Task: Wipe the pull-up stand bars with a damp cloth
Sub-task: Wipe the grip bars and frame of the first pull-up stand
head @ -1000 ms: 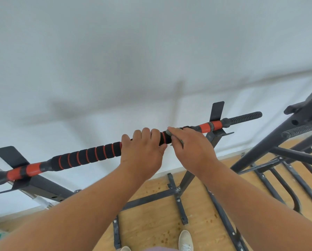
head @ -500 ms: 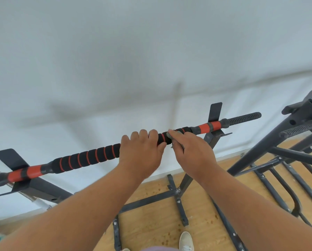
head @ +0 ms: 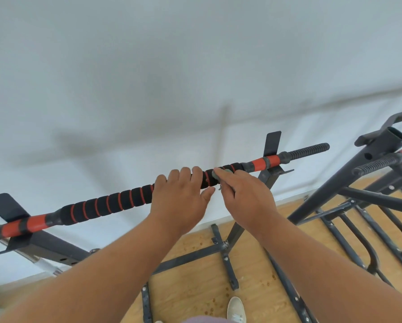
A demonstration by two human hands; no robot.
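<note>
The pull-up bar (head: 116,202) runs from lower left to upper right, black foam with orange rings and orange bands near both ends. My left hand (head: 180,199) is wrapped over the foam near the bar's middle. Just to its right, my right hand (head: 245,197) presses a small grey cloth (head: 219,177) onto the foam; most of the cloth is hidden under my fingers. Both hands nearly touch each other.
A white wall stands close behind the bar. The stand's dark frame legs (head: 195,256) spread over the wooden floor below. A second dark frame with a ribbed grip (head: 377,164) stands at the right. My shoe (head: 236,310) shows at the bottom.
Both hands stay on the bar's middle. The right hand with the cloth has shifted slightly along the foam; the view has drifted a little.
</note>
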